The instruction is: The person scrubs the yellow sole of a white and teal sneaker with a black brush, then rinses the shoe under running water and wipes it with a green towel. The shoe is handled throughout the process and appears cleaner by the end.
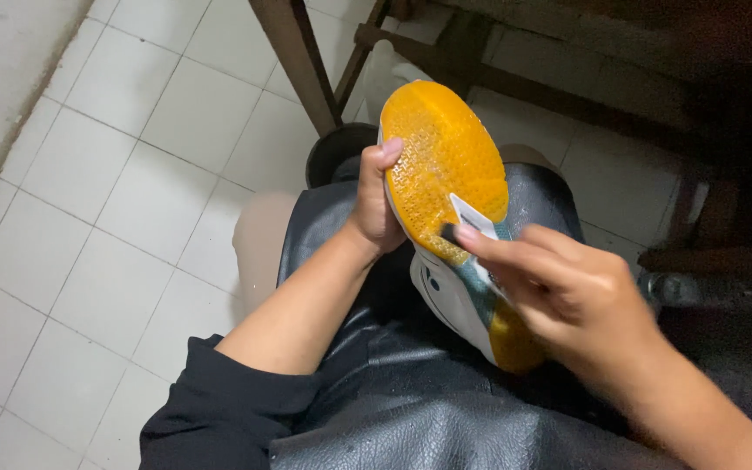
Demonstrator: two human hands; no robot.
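Head view, looking straight down at the lap. Left hand (378, 202) wrapped around the edge of a sports shoe (446, 174), thumb up along the rim of the orange sole (435, 144), fingers hidden behind the upper; closed firmly on the shoe. Shoe held sole-up over the lap, above a black leather-like apron (411, 383), long axis running from the toe at the top, away from the body, down and to the right toward the heel near the right wrist. White upper with a dark mark visible below the left hand.

Right hand (559, 292) blurred with motion, fingers pinched narrow on a small brush (472, 222) with a white head, its dark bristle end touching the sole at the midfoot, just where the orange tread meets a teal band. Right hand over the heel half, left hand at the forefoot; brush tip between the two, nearer the left thumb side.

Around: white tiled floor (132, 174) on the left, dark wooden legs of a chair or counter (298, 61) above, a dark round bucket (334, 150) partly hidden behind the shoe and the left hand.
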